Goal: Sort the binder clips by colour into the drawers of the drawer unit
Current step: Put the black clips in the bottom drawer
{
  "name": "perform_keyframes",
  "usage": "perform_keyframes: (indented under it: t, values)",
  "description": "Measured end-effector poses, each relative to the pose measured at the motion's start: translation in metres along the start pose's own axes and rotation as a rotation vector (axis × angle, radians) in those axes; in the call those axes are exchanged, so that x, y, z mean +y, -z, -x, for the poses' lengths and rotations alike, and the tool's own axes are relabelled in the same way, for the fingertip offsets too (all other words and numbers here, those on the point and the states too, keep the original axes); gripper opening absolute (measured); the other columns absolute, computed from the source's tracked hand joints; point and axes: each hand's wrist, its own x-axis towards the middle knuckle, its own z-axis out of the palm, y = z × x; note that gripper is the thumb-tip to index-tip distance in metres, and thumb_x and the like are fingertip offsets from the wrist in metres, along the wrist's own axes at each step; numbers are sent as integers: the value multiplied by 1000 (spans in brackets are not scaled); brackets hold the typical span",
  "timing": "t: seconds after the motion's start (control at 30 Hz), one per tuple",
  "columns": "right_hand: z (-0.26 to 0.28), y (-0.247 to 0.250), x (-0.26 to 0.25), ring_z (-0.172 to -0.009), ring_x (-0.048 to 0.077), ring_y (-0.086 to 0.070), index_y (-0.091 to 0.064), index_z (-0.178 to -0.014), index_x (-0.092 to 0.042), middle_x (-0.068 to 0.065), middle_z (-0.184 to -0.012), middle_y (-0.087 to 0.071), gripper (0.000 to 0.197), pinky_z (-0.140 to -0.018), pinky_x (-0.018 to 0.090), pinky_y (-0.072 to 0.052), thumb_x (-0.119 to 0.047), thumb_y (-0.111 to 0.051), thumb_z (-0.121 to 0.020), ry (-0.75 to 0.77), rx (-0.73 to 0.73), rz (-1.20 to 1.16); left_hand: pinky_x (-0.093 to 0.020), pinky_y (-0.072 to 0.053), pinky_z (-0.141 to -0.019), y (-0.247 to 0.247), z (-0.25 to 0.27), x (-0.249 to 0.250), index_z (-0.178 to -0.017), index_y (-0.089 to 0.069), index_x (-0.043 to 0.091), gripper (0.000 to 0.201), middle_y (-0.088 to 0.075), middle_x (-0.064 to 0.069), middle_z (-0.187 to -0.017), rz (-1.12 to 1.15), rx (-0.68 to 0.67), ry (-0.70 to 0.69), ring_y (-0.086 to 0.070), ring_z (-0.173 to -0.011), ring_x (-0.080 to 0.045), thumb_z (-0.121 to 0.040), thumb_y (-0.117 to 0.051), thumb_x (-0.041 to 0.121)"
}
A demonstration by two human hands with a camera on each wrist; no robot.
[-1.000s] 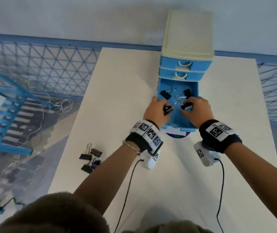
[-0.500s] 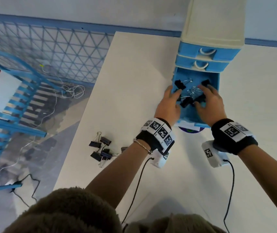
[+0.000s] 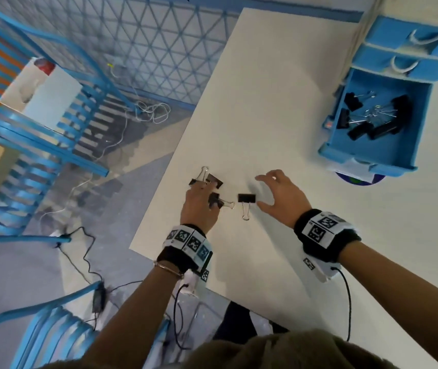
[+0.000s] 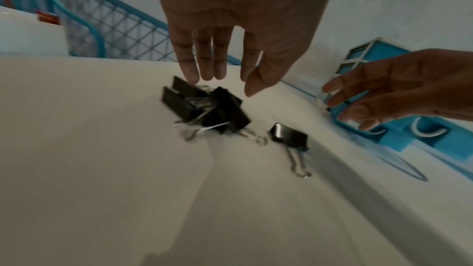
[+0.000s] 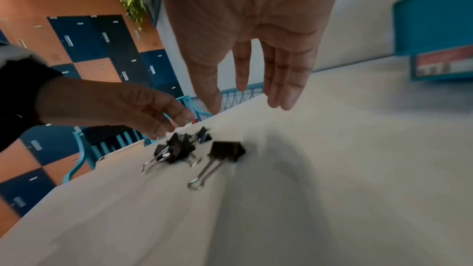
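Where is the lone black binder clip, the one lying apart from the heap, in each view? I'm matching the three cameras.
Head: lone clip left of centre, between both hands.
Left wrist: right of centre, right of the clip heap.
Right wrist: centre, right of the heap.
Shared landmark: the blue drawer unit, at the right in all views.

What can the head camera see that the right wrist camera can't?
Only the head view looks down into the open bottom drawer, with black binder clips lying inside, and shows both closed drawers above it.

Only the right wrist view shows the right hand from the palm side, fingers straight and holding nothing, plus orange and blue lockers behind.

Both show the single black clip lying apart on the table, the clip pile beside it, and the left hand reaching over that pile.
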Motion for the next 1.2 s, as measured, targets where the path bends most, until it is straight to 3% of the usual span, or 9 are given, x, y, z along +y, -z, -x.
perform_keyframes:
  t: [0.2,0.37,0.43,0.5,0.57,0.73,0.97,1.07,1.2]
  values:
    - [-3,-42,-20,-122,34,-42,-27,-139,-23,14,-141,-30,72,-92,43,-45,-34,-66,-79,-70,-145,146,-40,-44,-91,-6,17,-24,-134,-38,20,59,-41,-13,-130,-172,2,-16,-41,-117,-30,-81,-62,26]
    - [-8,-60,-26,-114,34,-45,-30,-136,-23,16,-131,-36,61,-83,44,-49,-29,-61,-84,-113,-91,250,-43,-43,-88,-17,10,-14,-135,-36,17,61,-45,-16,-130,-287,5,-136,-44,-114,-34,-81,-63,28]
    - [-10,-65,-26,-111,34,-46,-33,-133,-22,16,-128,-39,54,-78,43,-50,-26,-58,-85,-110,-67,283,-44,-46,-84,-19,9,-10,-128,-46,14,56,-52,-18,-122,-283,-5,-164,-50,-109,-36,-77,-69,25]
    - [-12,-67,-26,-106,35,-48,-39,-129,-19,17,-124,-42,44,-74,42,-50,-22,-54,-88,-114,-41,290,-41,-53,-69,-23,7,-9,-107,-61,10,47,-63,-19,-100,-256,-18,-200,-61,-92,-37,-64,-80,17]
    - [-14,-68,-25,-101,35,-50,-45,-121,-14,18,-119,-45,33,-68,40,-48,-17,-51,-89,-126,-11,280,-40,-55,-62,-27,6,-10,-96,-65,6,38,-64,-20,-91,-146,-31,-223,-63,-85,-39,-61,-80,8]
    - [-13,-66,-18,-102,35,-48,-49,-115,-9,18,-114,-48,28,-69,39,-45,-11,-51,-87,-151,27,203,-42,-52,-83,-22,8,-9,-117,-56,7,35,-58,-16,-119,81,-1,-205,-56,-107,-33,-84,-60,15]
    - [-24,-55,-26,-99,33,-50,-53,-111,-9,17,-107,-53,26,-65,31,-38,-17,-54,-86,-81,131,102,-35,-48,-75,-1,12,-35,-111,-60,9,29,-56,-16,-114,155,237,0,-56,-101,-31,-82,-59,12]
    - [-41,-52,-44,-102,33,-49,-53,-112,-10,16,-111,-55,28,-66,32,-40,-17,-54,-86,2,138,113,-36,-48,-76,2,9,-41,-113,-59,10,29,-52,-17,-118,138,198,65,-53,-105,-31,-84,-58,13]
    - [-65,-55,-66,-104,33,-48,-51,-116,-9,16,-113,-56,30,-71,37,-42,-17,-51,-87,97,59,218,-42,-52,-79,-2,6,-40,-115,-57,9,31,-50,-19,-119,79,135,34,-51,-106,-33,-84,-56,12]
